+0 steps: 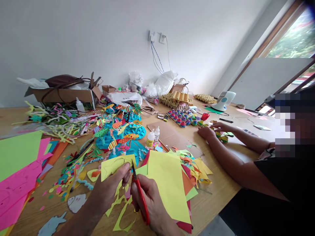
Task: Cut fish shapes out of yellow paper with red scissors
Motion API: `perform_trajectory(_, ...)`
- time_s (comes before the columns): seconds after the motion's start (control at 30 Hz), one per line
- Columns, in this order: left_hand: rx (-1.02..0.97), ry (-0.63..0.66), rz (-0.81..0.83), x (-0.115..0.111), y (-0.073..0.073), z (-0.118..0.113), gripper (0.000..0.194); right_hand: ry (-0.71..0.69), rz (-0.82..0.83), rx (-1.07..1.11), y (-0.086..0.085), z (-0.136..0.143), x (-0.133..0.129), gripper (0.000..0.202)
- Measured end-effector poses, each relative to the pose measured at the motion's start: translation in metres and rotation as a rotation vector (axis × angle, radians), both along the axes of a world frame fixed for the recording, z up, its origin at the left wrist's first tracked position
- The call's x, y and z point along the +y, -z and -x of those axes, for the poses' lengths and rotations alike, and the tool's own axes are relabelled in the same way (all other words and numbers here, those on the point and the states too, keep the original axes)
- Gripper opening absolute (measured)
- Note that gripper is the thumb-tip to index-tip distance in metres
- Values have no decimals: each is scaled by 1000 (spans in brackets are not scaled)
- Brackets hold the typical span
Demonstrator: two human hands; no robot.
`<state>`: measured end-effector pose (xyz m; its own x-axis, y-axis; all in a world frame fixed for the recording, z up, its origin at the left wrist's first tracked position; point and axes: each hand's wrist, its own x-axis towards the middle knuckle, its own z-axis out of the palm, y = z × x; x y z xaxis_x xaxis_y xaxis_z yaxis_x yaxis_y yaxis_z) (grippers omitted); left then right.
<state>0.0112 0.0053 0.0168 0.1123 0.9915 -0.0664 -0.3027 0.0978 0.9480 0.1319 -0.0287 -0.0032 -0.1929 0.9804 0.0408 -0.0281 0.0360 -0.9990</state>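
My left hand [112,188] pinches a piece of yellow paper [109,167] with a fish-like outline drawn on it in dark pen. Red-handled scissors [142,200] are gripped in my right hand [150,200], their dark blades pointing up at the paper's right edge. Curved yellow offcuts [124,218] lie on the table below my hands. Beside my right hand rests a large yellow sheet [167,183] on a stack of coloured paper. Two cut-out paper fish, a white one [76,202] and a pale blue one [52,224], lie left of my left forearm.
Decorated paper fish on blue bases [125,137], glue bottles [150,139] and coloured sheets [17,193] surround the work spot. Egg cartons [176,98] and a cardboard box [64,97] stand along the wall. At right, a co-worker's arms [226,154] reach over the table.
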Motion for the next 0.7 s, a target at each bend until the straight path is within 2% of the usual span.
perform_trajectory(0.27,82,82,-58,2,0,5,33,-15,-9,-25,2,-5,-2,26)
perform_trajectory(0.43,194,130,-37,3,1,11,34,-22,3,-50,0,-6,-5,27)
perform_trajectory(0.7,216,104,5,2,-5,9,33,-6,-17,-144,1,-7,-5,29)
